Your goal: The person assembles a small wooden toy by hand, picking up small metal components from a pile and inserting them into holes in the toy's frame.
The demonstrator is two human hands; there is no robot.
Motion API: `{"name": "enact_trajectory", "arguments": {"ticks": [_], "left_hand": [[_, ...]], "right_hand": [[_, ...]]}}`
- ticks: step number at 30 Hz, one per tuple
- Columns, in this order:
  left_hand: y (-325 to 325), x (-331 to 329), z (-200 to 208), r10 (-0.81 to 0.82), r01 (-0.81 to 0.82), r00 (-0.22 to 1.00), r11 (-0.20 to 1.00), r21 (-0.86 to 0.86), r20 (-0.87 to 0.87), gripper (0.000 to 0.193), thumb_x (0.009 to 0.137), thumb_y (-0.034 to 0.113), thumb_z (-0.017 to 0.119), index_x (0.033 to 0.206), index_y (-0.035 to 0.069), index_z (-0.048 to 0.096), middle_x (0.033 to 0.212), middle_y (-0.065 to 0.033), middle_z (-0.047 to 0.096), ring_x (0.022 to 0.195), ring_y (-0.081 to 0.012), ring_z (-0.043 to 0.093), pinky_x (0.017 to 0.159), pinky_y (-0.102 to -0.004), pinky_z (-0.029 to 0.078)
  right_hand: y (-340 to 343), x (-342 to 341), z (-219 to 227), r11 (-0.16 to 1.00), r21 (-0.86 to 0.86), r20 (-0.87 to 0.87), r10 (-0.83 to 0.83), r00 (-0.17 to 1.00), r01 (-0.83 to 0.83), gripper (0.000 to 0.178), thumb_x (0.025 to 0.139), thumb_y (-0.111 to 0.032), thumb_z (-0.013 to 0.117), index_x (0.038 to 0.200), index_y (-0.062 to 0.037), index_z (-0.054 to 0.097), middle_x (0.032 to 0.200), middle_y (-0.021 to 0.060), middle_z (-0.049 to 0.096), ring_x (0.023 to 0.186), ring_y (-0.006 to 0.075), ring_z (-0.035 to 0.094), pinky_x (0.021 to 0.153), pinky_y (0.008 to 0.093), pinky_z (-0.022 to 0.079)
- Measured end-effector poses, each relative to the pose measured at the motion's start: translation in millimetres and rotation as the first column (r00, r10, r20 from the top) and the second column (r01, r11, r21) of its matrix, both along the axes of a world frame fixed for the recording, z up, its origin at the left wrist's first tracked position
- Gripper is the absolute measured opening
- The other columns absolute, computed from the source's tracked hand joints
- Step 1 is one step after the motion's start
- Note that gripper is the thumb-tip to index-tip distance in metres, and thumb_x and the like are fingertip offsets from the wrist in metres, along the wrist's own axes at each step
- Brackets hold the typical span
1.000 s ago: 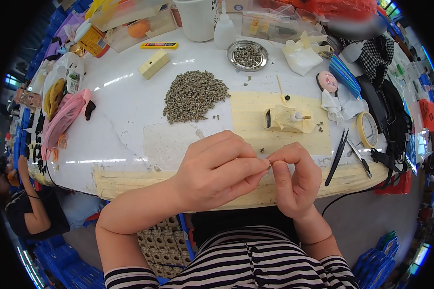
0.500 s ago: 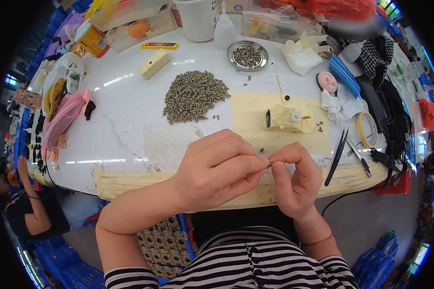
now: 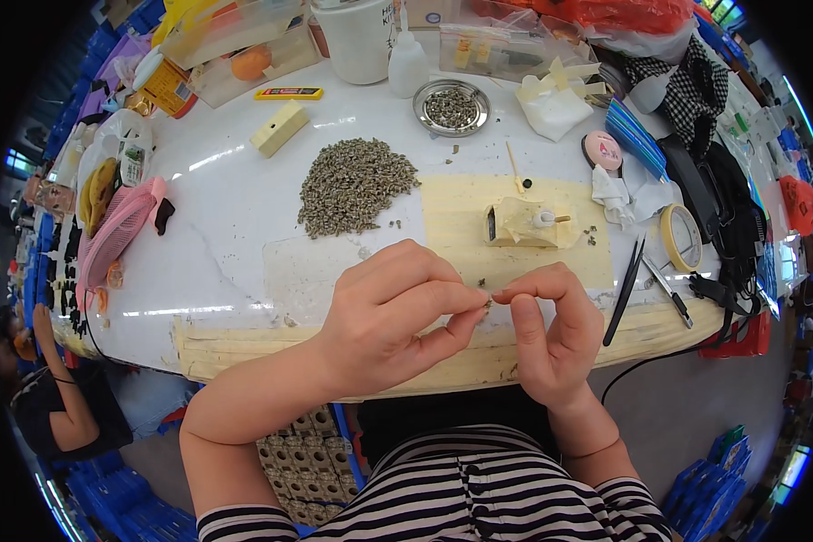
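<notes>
Over the near edge of the table my left hand is closed in a pinch of thumb and forefinger. A tiny metal piece shows at its fingertips, too small to make out fully. Close beside it, my right hand has its forefinger reaching toward that piece and its thumb a little apart, the other fingers curled. Just beyond the fingertips lies another small metal piece. Past my left hand is a large heap of small metal parts. A taped block-shaped holder with a short peg sits beyond my right hand.
A round metal dish of small parts stands at the back. Black tweezers, a pen-like tool and a tape roll lie on the right. At left are a pink mesh item and a cream block. Another person's arm shows far left.
My fingertips, which met around the tiny piece, have come slightly apart, with the right thumb off the piece. The table's contents sit slightly further left in the picture.
</notes>
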State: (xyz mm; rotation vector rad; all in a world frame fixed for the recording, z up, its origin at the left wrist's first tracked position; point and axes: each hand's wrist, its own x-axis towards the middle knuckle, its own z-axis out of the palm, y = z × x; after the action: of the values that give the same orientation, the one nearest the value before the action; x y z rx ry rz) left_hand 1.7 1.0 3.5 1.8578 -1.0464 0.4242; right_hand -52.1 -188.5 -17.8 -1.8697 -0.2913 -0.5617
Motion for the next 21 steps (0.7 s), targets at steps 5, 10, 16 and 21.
{"name": "enact_trajectory", "arguments": {"ticks": [5,10,16,21], "left_hand": [[0,0,0,0.013,-0.014,0.999,1.000,-0.006,-0.043,0.025,0.067,-0.008,0.078,0.089,0.002,0.074,0.079,-0.0062,0.065,0.069,-0.0173,0.062,0.055,-0.0263,0.047],[-1,0,0,0.024,-0.025,0.998,1.000,-0.018,-0.059,0.023,0.067,-0.008,0.077,0.088,0.002,0.074,0.078,-0.0070,0.065,0.069,-0.0166,0.062,0.056,-0.0264,0.046],[-1,1,1,0.042,-0.042,0.997,0.999,-0.009,-0.070,0.021,0.068,-0.007,0.077,0.088,0.001,0.074,0.078,-0.0072,0.065,0.068,-0.0159,0.062,0.057,-0.0258,0.046],[0,0,2,0.046,-0.048,0.995,0.999,-0.011,-0.088,0.021,0.069,-0.007,0.077,0.088,0.001,0.074,0.078,-0.0073,0.065,0.068,-0.0159,0.062,0.057,-0.0257,0.046]], "right_hand": [[-27,8,22,0.938,-0.224,0.217,-0.216,0.952,0.263,0.010,0.084,0.002,0.072,0.094,0.0009,0.069,0.084,0.0089,0.066,0.074,0.0208,0.061,0.067,0.0286,0.047],[-41,28,27,0.831,-0.397,0.249,-0.312,0.917,0.390,0.018,0.082,-0.003,0.075,0.099,-0.0032,0.071,0.088,0.0069,0.063,0.079,0.0225,0.056,0.070,0.0323,0.044],[-39,36,22,0.810,-0.472,0.223,-0.272,0.936,0.348,0.015,0.080,-0.006,0.078,0.093,-0.0046,0.071,0.088,0.0067,0.062,0.081,0.0241,0.055,0.070,0.0347,0.044],[-37,31,26,0.792,-0.430,0.349,-0.299,0.888,0.434,0.014,0.078,-0.004,0.078,0.090,-0.0040,0.070,0.087,0.0069,0.063,0.080,0.0234,0.056,0.070,0.0339,0.045]]}}
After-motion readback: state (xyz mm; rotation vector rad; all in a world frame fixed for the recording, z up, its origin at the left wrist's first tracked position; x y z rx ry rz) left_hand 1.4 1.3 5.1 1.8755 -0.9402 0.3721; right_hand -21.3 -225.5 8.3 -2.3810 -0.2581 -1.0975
